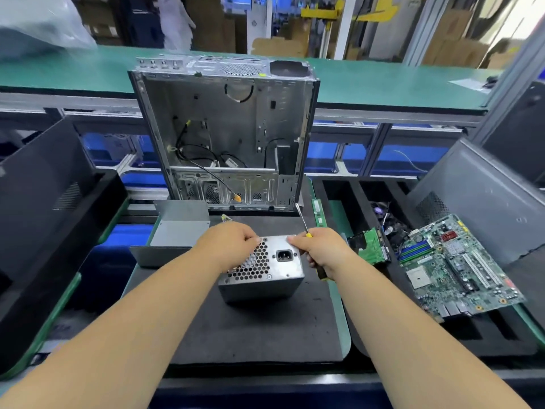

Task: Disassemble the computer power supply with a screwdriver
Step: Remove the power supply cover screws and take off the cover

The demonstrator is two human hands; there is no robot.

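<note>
A silver power supply point(274, 273) stands on the black foam mat point(253, 329), its honeycomb grille and power socket facing up toward me. My left hand point(228, 242) grips its upper left edge over the grille. My right hand point(323, 249) holds a screwdriver point(302, 219) with a yellow-and-black handle, shaft pointing up and away, while its fingertips touch the unit's upper right corner. A grey metal cover point(177, 228) lies on the mat to the left.
An emptied computer case point(227, 137) stands open behind the mat. On the right, a black tray point(339, 190) holds a motherboard point(460, 267), a hard drive point(370, 245) and cables. Dark panels lean at both sides. A RAM stick point(318, 214) lies near the case.
</note>
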